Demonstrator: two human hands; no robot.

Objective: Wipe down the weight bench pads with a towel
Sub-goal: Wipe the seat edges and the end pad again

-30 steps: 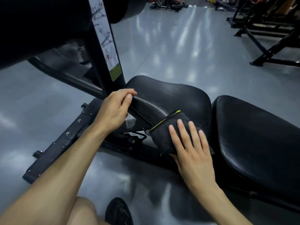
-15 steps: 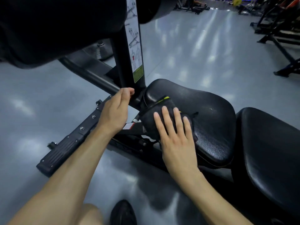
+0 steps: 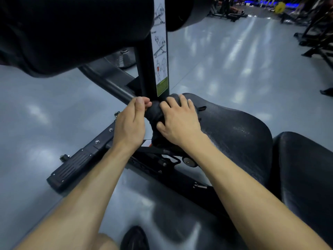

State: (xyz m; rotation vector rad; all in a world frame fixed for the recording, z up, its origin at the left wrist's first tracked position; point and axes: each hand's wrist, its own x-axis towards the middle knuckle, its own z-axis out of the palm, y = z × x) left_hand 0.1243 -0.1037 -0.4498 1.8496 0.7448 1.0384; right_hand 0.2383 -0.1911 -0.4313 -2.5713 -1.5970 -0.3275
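Observation:
The black seat pad (image 3: 234, 130) of the bench lies in the middle of the view, with a second black pad (image 3: 304, 168) to its right. A dark towel (image 3: 155, 114) is bunched over the seat pad's left front end, beside the upright post. My right hand (image 3: 177, 123) lies on top of the towel with curled fingers gripping it. My left hand (image 3: 129, 121) is just left of it, thumb and fingers pinching the towel's left edge. A big black roller pad (image 3: 72, 29) hangs overhead at the upper left.
A black upright post (image 3: 144, 65) with a white instruction sticker (image 3: 160, 51) rises behind my hands. The bench's black base rail (image 3: 81, 159) runs down-left over the grey floor. Other gym machines (image 3: 317, 33) stand far right. My shoe (image 3: 135, 239) shows at the bottom.
My right hand slid the towel leftward along the seat pad to its end near the post and curled into it. My left hand left the frame and took the towel's edge.

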